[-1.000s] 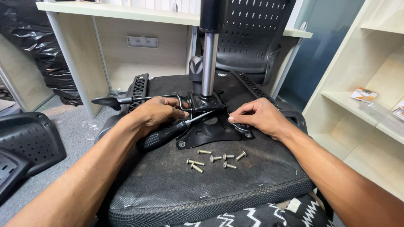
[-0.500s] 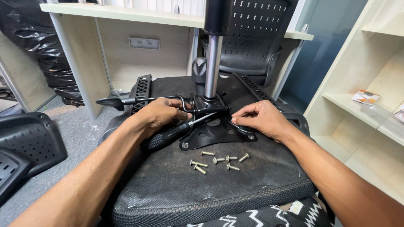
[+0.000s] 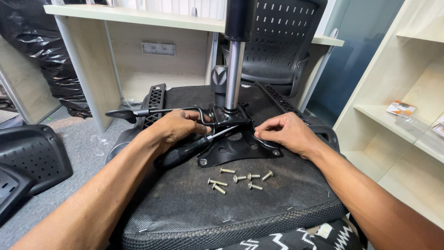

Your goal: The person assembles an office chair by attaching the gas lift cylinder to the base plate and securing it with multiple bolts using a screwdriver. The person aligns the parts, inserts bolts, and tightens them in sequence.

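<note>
An upturned office chair seat [image 3: 194, 208] lies in front of me, its black metal mechanism plate [image 3: 231, 150] on top with a chrome gas cylinder [image 3: 233, 74] standing up from it. My left hand [image 3: 178, 127] holds a black-handled screwdriver [image 3: 185, 150], its shaft pointing right toward the plate's far side. My right hand [image 3: 286, 133] pinches the plate's right edge, fingertips close to the screwdriver tip. Several loose bolts [image 3: 238, 178] lie on the seat underside just in front of the plate.
A lever with a black paddle [image 3: 122, 113] sticks out left from the mechanism. A black mesh chair back [image 3: 282, 41] stands behind, under a pale wooden desk [image 3: 138, 16]. Black plastic chair parts [image 3: 27, 162] lie on the floor at left. Pale shelves [image 3: 407, 115] stand at right.
Both hands stay on the mechanism plate with little movement. The view has shifted slightly, and the screwdriver tip has stayed near my right fingertips.
</note>
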